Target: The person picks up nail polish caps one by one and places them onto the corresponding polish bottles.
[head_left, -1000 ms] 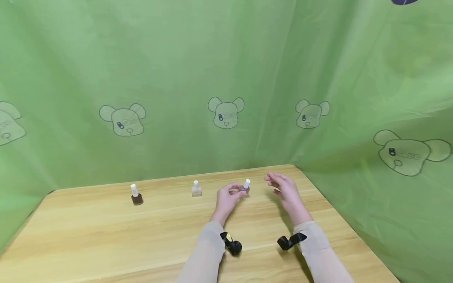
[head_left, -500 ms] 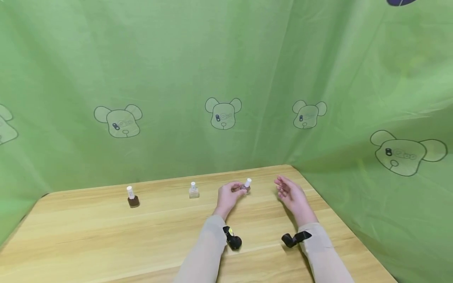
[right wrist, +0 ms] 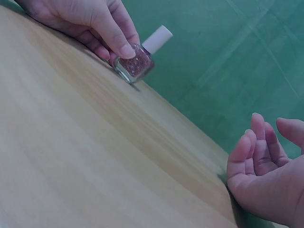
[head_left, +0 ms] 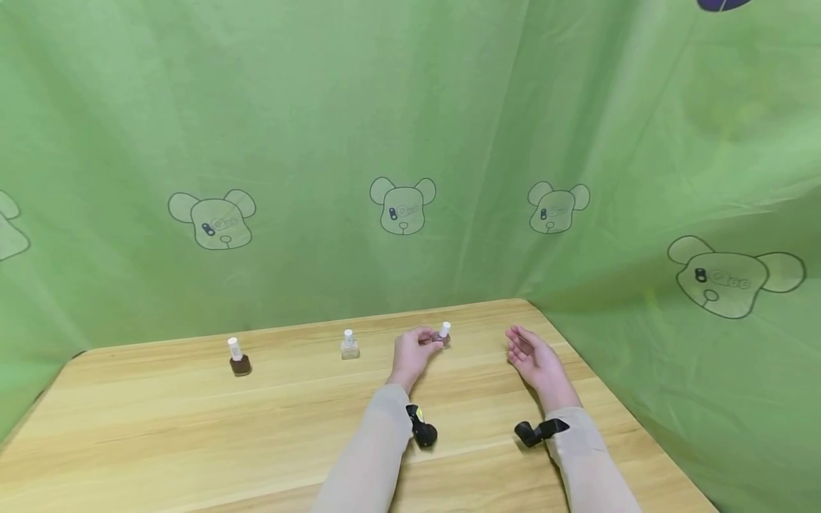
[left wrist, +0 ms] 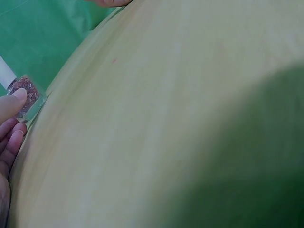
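My left hand (head_left: 412, 354) pinches a small nail polish bottle (head_left: 442, 338) with a white cap between thumb and fingers. In the right wrist view the glass of that nail polish bottle (right wrist: 137, 64) shows reddish glitter, its cap tilted up to the right. The left wrist view catches the left thumb (left wrist: 12, 104) across the glass. Off to the right, my right hand (head_left: 537, 362) holds nothing, its fingers loosely bent just over the table.
A clear nail polish bottle (head_left: 349, 349) stands left of the left hand. Farther left is a dark brown nail polish bottle (head_left: 240, 365). The wooden table (head_left: 192, 427) ends at a green curtain (head_left: 308, 271) behind and on the right.
My right hand has moved to the right, away from the left hand and the glitter bottle. The left hand keeps its pinch on that bottle with little movement. The head view has shifted slightly.
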Demonstrator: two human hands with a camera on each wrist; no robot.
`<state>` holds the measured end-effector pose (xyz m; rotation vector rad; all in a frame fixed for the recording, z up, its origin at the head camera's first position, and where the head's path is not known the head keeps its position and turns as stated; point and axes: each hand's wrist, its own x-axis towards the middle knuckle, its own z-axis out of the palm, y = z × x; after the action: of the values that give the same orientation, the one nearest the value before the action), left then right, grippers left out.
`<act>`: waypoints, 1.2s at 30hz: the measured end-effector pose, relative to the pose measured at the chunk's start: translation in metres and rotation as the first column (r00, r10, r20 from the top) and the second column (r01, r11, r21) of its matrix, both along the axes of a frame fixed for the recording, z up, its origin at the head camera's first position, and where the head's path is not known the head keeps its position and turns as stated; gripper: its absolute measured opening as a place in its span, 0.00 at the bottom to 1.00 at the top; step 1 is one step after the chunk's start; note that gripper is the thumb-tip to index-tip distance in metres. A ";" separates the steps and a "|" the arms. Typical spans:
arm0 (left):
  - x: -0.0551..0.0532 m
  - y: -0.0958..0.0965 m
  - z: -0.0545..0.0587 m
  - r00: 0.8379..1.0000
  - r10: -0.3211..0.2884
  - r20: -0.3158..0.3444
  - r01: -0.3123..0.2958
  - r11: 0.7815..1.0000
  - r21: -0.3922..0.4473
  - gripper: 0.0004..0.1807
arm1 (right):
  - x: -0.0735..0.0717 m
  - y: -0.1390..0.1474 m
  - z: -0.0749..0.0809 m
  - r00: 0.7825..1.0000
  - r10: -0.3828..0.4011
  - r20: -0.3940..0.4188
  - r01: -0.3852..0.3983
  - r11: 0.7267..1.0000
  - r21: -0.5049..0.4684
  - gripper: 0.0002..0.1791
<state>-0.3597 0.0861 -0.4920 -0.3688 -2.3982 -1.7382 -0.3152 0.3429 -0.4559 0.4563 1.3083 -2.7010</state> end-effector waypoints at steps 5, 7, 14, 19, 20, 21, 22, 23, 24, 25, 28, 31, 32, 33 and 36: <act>0.000 0.000 0.001 1.000 0.020 0.004 -0.020 1.000 -0.012 0.14 | 0.000 0.000 0.000 1.000 -0.023 0.014 0.024 0.998 -0.066 0.13; 0.000 -0.001 0.001 1.000 0.029 0.001 -0.029 0.999 -0.022 0.13 | -0.001 -0.001 0.000 0.999 -0.028 0.015 0.029 0.997 -0.072 0.13; -0.003 -0.004 0.000 0.998 0.055 -0.003 -0.055 0.998 -0.021 0.14 | -0.007 -0.010 -0.002 1.000 -0.021 -0.008 0.021 1.000 -0.008 0.14; -0.003 -0.005 0.000 0.999 0.029 0.044 -0.032 0.998 0.054 0.20 | -0.010 -0.009 -0.002 1.000 -0.028 -0.003 0.028 1.000 -0.012 0.13; -0.002 -0.005 0.000 0.998 0.024 0.051 -0.027 0.997 0.068 0.21 | -0.010 -0.008 -0.002 1.000 -0.027 -0.003 0.027 1.000 -0.011 0.13; -0.002 -0.006 0.000 0.998 0.018 0.055 -0.022 0.996 0.082 0.22 | -0.010 -0.008 -0.002 1.000 -0.025 -0.002 0.025 1.000 -0.011 0.12; -0.001 -0.007 0.000 0.998 0.012 0.056 -0.017 0.995 0.095 0.22 | -0.009 -0.008 -0.001 1.000 -0.023 -0.001 0.023 1.000 -0.012 0.12; -0.001 -0.008 -0.001 0.999 0.006 0.054 -0.012 0.994 0.104 0.23 | -0.009 -0.008 -0.001 1.000 -0.020 0.000 0.020 1.000 -0.013 0.12; -0.001 -0.010 -0.001 0.998 0.000 0.056 -0.006 0.994 0.113 0.23 | -0.009 -0.008 -0.001 1.000 -0.018 0.000 0.018 1.000 -0.016 0.12; 0.000 -0.011 -0.001 0.998 -0.008 0.057 0.001 0.993 0.119 0.22 | -0.009 -0.007 -0.001 1.000 -0.014 -0.001 0.014 1.000 -0.020 0.11; 0.003 -0.017 -0.001 0.997 -0.037 0.072 0.027 0.990 0.138 0.22 | -0.008 -0.006 -0.001 1.000 -0.010 0.001 0.010 1.000 -0.027 0.12; 0.006 -0.023 -0.002 0.995 -0.061 0.083 0.050 0.990 0.133 0.22 | -0.007 -0.005 -0.001 1.000 -0.003 0.002 0.003 1.000 -0.022 0.13; 0.007 -0.025 -0.002 0.994 -0.067 0.083 0.056 0.990 0.128 0.23 | -0.007 -0.005 -0.001 1.000 -0.003 0.002 0.003 1.000 -0.016 0.14; 0.008 -0.027 -0.002 0.994 -0.073 0.086 0.062 0.990 0.125 0.23 | -0.007 -0.006 -0.001 1.000 -0.002 0.000 0.002 1.000 -0.012 0.14; 0.011 -0.032 -0.002 0.992 -0.081 0.096 0.070 0.991 0.117 0.23 | -0.008 -0.006 0.000 1.000 0.002 0.005 -0.002 1.000 -0.015 0.14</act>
<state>-0.3487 0.0545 -0.4945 -0.3697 -2.3670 -1.9608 -0.3227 0.3374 -0.4559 0.4602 1.2857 -2.7042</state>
